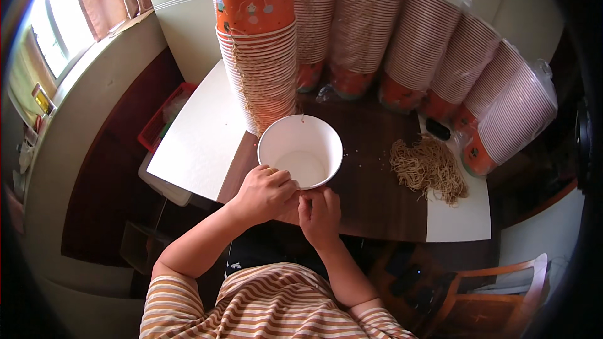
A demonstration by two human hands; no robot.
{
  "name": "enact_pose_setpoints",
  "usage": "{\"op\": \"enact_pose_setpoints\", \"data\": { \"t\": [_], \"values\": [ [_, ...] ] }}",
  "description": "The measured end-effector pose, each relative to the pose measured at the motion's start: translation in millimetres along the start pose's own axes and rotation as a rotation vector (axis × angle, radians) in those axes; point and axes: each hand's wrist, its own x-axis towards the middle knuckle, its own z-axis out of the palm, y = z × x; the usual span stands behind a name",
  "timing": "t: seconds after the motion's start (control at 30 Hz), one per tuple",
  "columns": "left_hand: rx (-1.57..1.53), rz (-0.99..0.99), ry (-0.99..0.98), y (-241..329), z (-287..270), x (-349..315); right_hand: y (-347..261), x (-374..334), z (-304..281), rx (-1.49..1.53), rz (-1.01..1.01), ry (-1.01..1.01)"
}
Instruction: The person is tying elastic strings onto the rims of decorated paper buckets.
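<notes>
A white-lined paper bucket [300, 150] stands at the near middle of the table, its mouth tilted toward me. My left hand [267, 193] is closed at its near rim, fingers curled over the edge. Just right of it, my right hand [321, 213] is pinched against the outside of the bucket below the rim. Whatever lies between its fingertips is hidden. A small reddish bit shows inside the bucket's far wall. Behind stands a tall stack of nested orange and green buckets [257, 56], with tan cords hanging down its side.
A heap of tan cord [429, 169] lies on the table's right side, near a small black object [438, 129]. Several plastic-wrapped bucket stacks [418, 34] line the back and right. White specks dot the brown tabletop [377, 207]. A wooden chair [490, 301] stands at lower right, a red basket [154, 122] at left.
</notes>
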Motion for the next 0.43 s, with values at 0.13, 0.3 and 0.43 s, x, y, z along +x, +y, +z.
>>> {"op": "enact_pose_setpoints", "data": {
  "t": [0.13,0.3,0.43],
  "values": [
    [-0.015,-0.010,-0.067,-3,-6,0,5,3,1,0.054,-0.031,0.052],
    [-0.041,-0.067,-0.159,-11,-17,-10,29,13,-30,0.457,0.416,0.035],
    [-0.115,-0.001,-0.094,-14,-21,-22,88,19,-39,0.460,0.783,-0.079]
  ]
}}
